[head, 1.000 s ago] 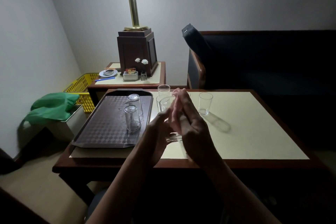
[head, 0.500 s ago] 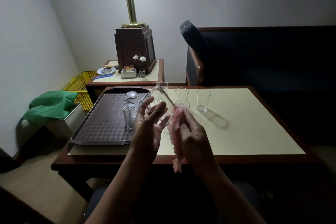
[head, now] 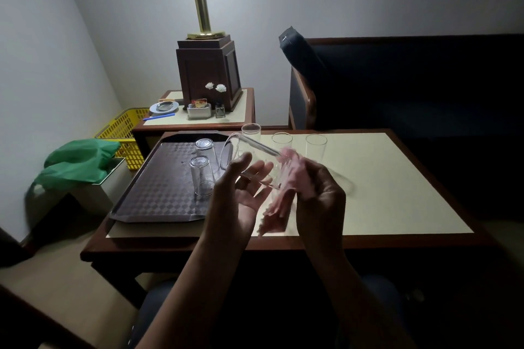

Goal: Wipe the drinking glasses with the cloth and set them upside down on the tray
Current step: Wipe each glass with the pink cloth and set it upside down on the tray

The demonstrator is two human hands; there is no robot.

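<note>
- Held glass: off the table, raised above its middle, just right of the tray. Lying tilted, mouth twd the tray, base end twd the cloth.
- L hand: palm up under the glass. Fingers curled round its lower side, thumb raised against the near wall. Glass is carried by this hand.
- R hand: fingers clamped on the pink cloth. Cloth is bunched over the base end of the glass, the rest hanging down btwn the two hands. Fingertips hidden by the cloth.
- Tray: dark, patterned, set on the left part of the table and reaching from near the front edge to the far-left corner.
- Two tray glasses noted upside down on the tray's right half, one behind the other, close together; contact btwn them cannot be told.
- Three upright glasses stand in a row along the far edge of the table, apart from each other, mouths up.
- Side table stands behind the far-left corner and carries a lamp base, a saucer and small items.
- Yellow basket and green bag sit left of the table, off it.
</note>
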